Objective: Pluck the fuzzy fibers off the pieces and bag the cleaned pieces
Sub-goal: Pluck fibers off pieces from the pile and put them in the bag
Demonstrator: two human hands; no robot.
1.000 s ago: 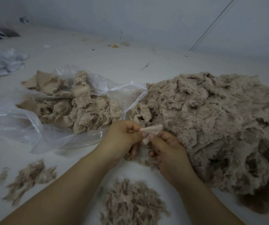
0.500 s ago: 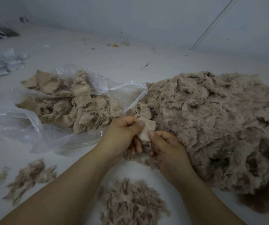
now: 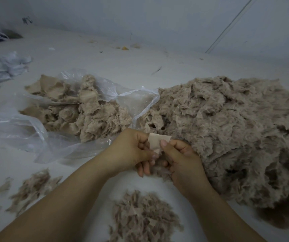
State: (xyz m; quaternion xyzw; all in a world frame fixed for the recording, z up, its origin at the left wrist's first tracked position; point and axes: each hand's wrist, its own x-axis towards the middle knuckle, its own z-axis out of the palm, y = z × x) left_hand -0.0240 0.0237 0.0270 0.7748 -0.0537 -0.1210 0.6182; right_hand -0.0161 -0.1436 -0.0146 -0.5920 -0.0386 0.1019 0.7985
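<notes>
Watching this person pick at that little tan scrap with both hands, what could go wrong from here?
The small piece is pinched between the left hand and right hand right beside the big fuzzy heap; if dropped, it could get lost among uncleaned ones.

The plastic bag lies slack, its mouth next to that heap, so fuzzy pieces might slide in with cleaned ones.

Plucked fluff sits loose below the wrists; a forearm could scatter it.

Beige-brown fuzzy heap (image 3: pixel 227 128), pale beige piece (image 3: pixel 155 141) (plain), clear bag (image 3: pixel 26 133), white table (image 3: pixel 114 67)
</notes>
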